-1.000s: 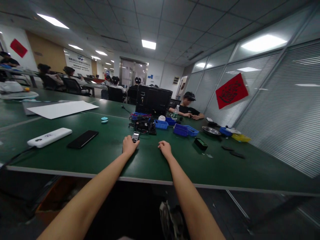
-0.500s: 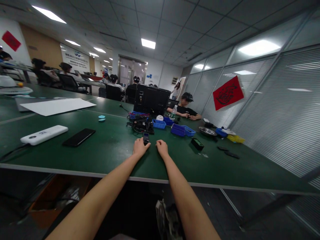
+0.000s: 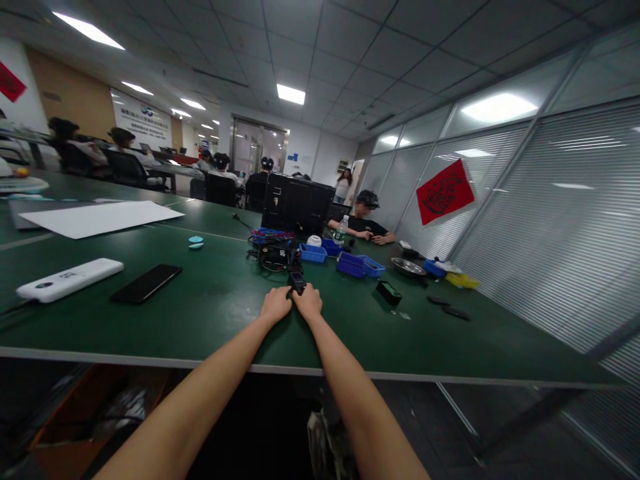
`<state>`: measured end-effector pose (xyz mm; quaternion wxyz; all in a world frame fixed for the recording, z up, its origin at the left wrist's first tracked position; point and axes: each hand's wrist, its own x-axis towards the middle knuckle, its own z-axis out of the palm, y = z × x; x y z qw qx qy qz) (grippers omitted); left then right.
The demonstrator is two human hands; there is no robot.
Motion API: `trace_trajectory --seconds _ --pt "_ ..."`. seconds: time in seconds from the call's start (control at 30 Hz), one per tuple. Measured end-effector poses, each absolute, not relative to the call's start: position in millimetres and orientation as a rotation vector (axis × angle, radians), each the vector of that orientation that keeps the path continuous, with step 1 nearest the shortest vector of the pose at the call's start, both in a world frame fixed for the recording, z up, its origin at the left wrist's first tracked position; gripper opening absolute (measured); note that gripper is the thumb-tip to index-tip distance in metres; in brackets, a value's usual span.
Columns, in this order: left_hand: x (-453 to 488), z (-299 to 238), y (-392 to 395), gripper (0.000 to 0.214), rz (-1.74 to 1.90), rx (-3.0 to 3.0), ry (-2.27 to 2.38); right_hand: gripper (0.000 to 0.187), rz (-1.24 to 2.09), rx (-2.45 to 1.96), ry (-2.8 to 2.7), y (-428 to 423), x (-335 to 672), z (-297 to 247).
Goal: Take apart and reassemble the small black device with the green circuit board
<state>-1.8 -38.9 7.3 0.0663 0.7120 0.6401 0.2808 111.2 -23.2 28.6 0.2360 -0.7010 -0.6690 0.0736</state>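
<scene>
Both my hands meet on the green table point(image 3: 210, 313) around a small dark handheld device point(image 3: 297, 281) with a screen. My left hand point(image 3: 276, 305) is closed beside the device's near left end, and my right hand point(image 3: 309, 302) is closed against its near right end. The fingers of both hands curl onto the device, which sticks out beyond them away from me. Just beyond it lies a tangle of black gear and cables point(image 3: 273, 256).
A black phone point(image 3: 146, 283) and a white power strip point(image 3: 70, 280) lie to the left. Blue bins point(image 3: 355, 265), a small black box point(image 3: 389, 293), a metal bowl point(image 3: 408, 267) and a yellow tray point(image 3: 463, 281) stand to the right. A person point(image 3: 365, 223) sits across the table beside a black case point(image 3: 296, 204).
My left hand slid the device to the right. My right hand moved left to meet it, and now both hands hold it together.
</scene>
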Motion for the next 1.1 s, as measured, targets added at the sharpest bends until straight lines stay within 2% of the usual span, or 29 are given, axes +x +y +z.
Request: trace_trajectory --seconds 0.27,0.43,0.57,0.73,0.93,1.1 --pt "-5.4 9.2 -40.4 0.041 0.994 1.993 1.93 0.044 -0.023 -2.108 -1.605 -9.8 171.3 26.6" --pt "-6.0 8.6 -39.2 0.037 1.008 2.005 1.917 0.046 -0.02 -2.107 -1.524 -6.2 193.1 21.6" --pt "-6.3 8.0 -38.5 0.034 1.0 1.992 1.913 0.044 -0.048 -1.982 -1.397 -8.8 194.7 22.6" --pt "-6.0 6.6 -38.2 0.033 1.042 1.971 1.897 0.05 -0.233 -1.612 -1.311 -20.1 189.5 32.1" --pt "-7.2 7.7 -36.9 0.046 1.263 1.793 1.972 0.042 0.071 -1.252 -1.776 -21.1 165.1 22.1" --pt "-9.0 9.7 -37.4 0.051 1.32 1.694 2.047 0.041 0.183 -1.178 -2.047 -18.0 158.1 11.0"
